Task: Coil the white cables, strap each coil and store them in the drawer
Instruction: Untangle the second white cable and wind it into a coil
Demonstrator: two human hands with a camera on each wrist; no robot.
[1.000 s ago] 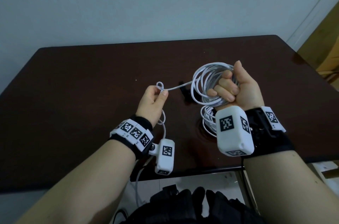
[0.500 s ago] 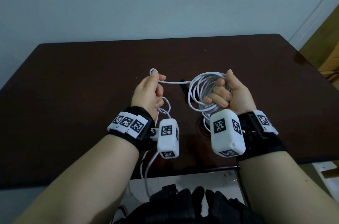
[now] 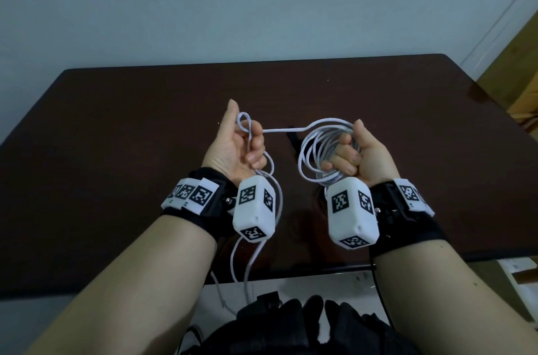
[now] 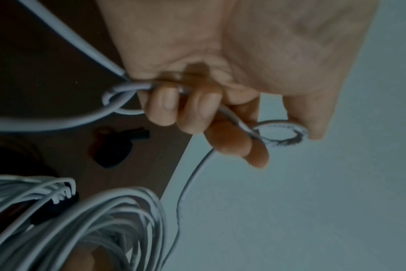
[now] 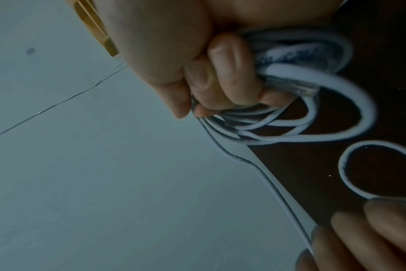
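My right hand (image 3: 348, 155) grips a bundle of white cable loops (image 3: 313, 151) held above the dark table (image 3: 116, 127); the same coil (image 5: 290, 117) fills the right wrist view, with a clear plug (image 5: 297, 88) beside my fingers (image 5: 225, 73). My left hand (image 3: 247, 145) holds the loose run of the cable (image 3: 285, 130), which forms a small loop (image 3: 244, 119) at my thumb. In the left wrist view my fingers (image 4: 186, 110) curl round that strand, and the small loop (image 4: 280, 133) shows by the thumb. The cable's tail (image 3: 253, 253) hangs off the table's front edge.
A small black object (image 3: 294, 138), perhaps a strap, lies on the table between my hands; in the left wrist view it (image 4: 114, 144) is dark and unclear. A pale wall stands behind the table. A wooden piece (image 3: 521, 69) is at far right. Dark fabric (image 3: 291, 322) lies below the front edge.
Both hands have risen and turned palm-up toward me. The left hand moved left and up, drawing the strand level between the hands. The coil stays in the right hand.
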